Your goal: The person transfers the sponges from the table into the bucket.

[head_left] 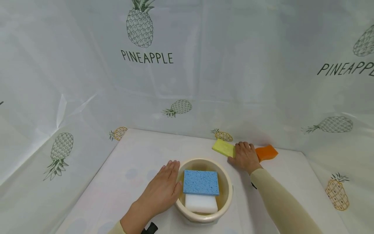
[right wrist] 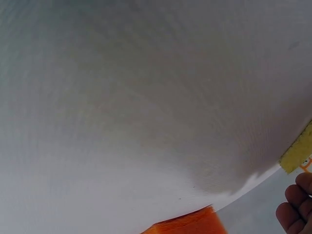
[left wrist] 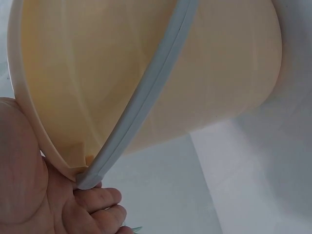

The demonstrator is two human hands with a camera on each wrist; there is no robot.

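Observation:
A cream bucket [head_left: 229,198] stands in front of me with a blue sponge [head_left: 201,182] and a white sponge [head_left: 201,203] inside. My left hand [head_left: 162,188] rests along the left of its rim, fingers straight and together in the head view. Close up, the palm lies by the rim where the grey handle [left wrist: 141,95] joins. My right hand [head_left: 245,157] is over the far table, at the right end of a yellow sponge [head_left: 223,147]. Its fingers [right wrist: 296,195] are slightly bent beside that sponge; the thumb is out of the right wrist view. An orange sponge [head_left: 266,152] lies just right of the hand.
White sheeting printed with pineapples [head_left: 139,27] rises behind the table and along both sides. The white table [head_left: 146,146] has its far edge close behind the yellow and orange sponges. A black wrist strap piece [head_left: 151,228] shows below my left wrist.

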